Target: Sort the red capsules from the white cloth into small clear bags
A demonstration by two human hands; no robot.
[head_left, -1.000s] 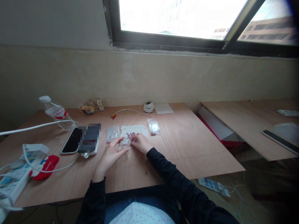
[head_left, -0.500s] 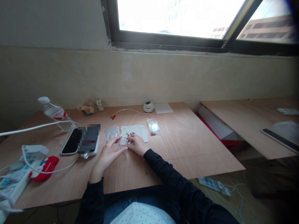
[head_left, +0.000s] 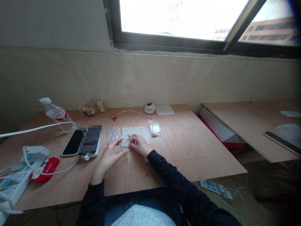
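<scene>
Right hand (head_left: 140, 145) has edged nearer — both hands' fingers pinch the small clear bag (head_left: 124, 144), orientation unclear.

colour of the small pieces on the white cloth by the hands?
Dark red to maroon small pieces, heaped on the white cloth; head view, only one available.

Beige wall (head_left: 141, 75), bright window (head_left: 183, 15), wooden table (head_left: 188, 144)

Wooden table (head_left: 188, 150), flat plywood top; on it, left to right: power strip (head_left: 11, 183) with white cable, red case (head_left: 45, 169), water bottle (head_left: 57, 114) lying tilted, two phones (head_left: 82, 142), clear bag (head_left: 113, 134), white cloth (head_left: 136, 131) bearing small red pieces, second clear bag (head_left: 154, 128); dome camera (head_left: 150, 108) and white pad (head_left: 165, 109) at the rear edge.
</scene>
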